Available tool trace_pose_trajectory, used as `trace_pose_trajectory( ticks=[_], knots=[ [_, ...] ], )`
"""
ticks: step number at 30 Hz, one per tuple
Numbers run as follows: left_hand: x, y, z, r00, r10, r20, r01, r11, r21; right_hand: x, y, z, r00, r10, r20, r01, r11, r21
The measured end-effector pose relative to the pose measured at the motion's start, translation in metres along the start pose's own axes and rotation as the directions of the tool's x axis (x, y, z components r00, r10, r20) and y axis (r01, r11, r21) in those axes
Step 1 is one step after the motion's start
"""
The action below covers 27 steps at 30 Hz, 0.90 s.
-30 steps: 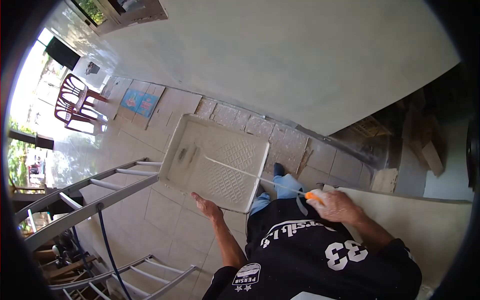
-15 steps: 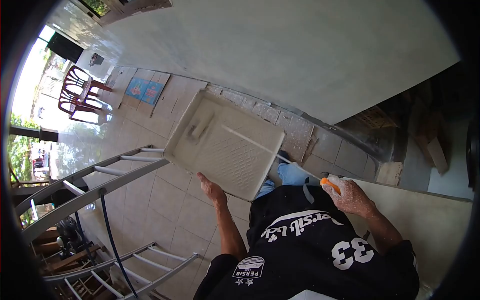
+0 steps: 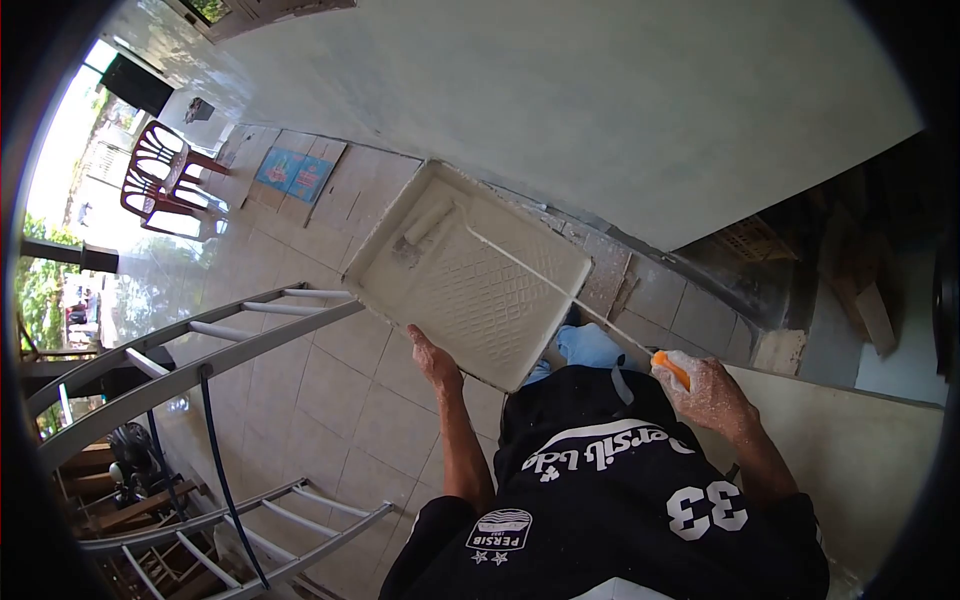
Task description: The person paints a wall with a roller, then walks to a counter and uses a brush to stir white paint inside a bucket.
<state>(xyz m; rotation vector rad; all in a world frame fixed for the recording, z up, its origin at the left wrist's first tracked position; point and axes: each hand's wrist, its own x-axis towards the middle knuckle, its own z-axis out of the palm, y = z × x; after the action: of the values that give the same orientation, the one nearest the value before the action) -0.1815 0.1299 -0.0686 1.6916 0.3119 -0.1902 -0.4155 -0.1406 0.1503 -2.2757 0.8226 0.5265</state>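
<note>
A cream-coloured paint tray with a ribbed slope is held out in front of my body. My left hand grips its near edge, thumb on top and the other fingers hidden underneath. My right hand, specked with white, is closed around the orange handle of a paint roller. From there the thin metal rod crosses the tray's right rim to the roller head, which lies in the deep end at the upper left of the tray.
An aluminium ladder stands at the left with a dark cable on it. Red plastic chairs and flattened cardboard are farther off on the tiled floor. A grey wall runs along the far side.
The tray and my left hand have shifted slightly right. My right hand has moved a little right, and the roller head now shows more clearly in the deep end.
</note>
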Motion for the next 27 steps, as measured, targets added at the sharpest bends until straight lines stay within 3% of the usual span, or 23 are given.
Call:
trace_pose_trajectory(
  ticks=[1, 4, 8, 13, 16, 18, 23, 27],
  knots=[
    [0.001, -0.002, 0.001, 1.000, 0.000, -0.014, 0.000, 1.000, -0.010, -0.002, 0.002, 0.000, 0.999, -0.046, -0.024, 0.046, 0.999, 0.022],
    [-0.001, 0.001, 0.002, 0.999, 0.038, -0.017, -0.039, 0.998, -0.059, -0.008, 0.003, -0.011, 1.000, 0.015, 0.018, -0.015, 1.000, -0.002],
    [0.004, -0.001, 0.006, 0.999, 0.044, 0.021, -0.042, 0.995, -0.091, -0.003, 0.005, 0.013, 0.989, -0.133, -0.058, 0.136, 0.989, 0.054],
    [0.005, -0.007, 0.005, 1.000, 0.006, -0.022, -0.007, 0.998, -0.054, -0.023, 0.017, 0.008, 0.998, -0.044, -0.052, 0.041, 0.998, -0.057],
    [0.001, -0.005, 0.005, 0.999, -0.030, -0.036, 0.028, 0.998, -0.049, -0.022, 0.017, 0.015, 0.993, -0.072, -0.091, 0.066, 0.996, -0.067],
    [-0.002, -0.008, 0.009, 0.998, -0.034, -0.045, 0.032, 0.998, -0.045, -0.018, 0.006, 0.013, 0.997, 0.040, 0.062, -0.040, 0.999, 0.001],
    [-0.006, -0.019, 0.004, 0.994, -0.109, -0.028, 0.108, 0.993, -0.041, -0.021, 0.018, 0.004, 0.960, 0.181, 0.213, -0.210, 0.970, 0.119],
    [-0.002, -0.033, 0.003, 0.989, -0.143, -0.029, 0.137, 0.979, -0.152, -0.029, 0.041, 0.015, 0.961, 0.154, 0.230, -0.218, 0.934, 0.285]
  ],
)
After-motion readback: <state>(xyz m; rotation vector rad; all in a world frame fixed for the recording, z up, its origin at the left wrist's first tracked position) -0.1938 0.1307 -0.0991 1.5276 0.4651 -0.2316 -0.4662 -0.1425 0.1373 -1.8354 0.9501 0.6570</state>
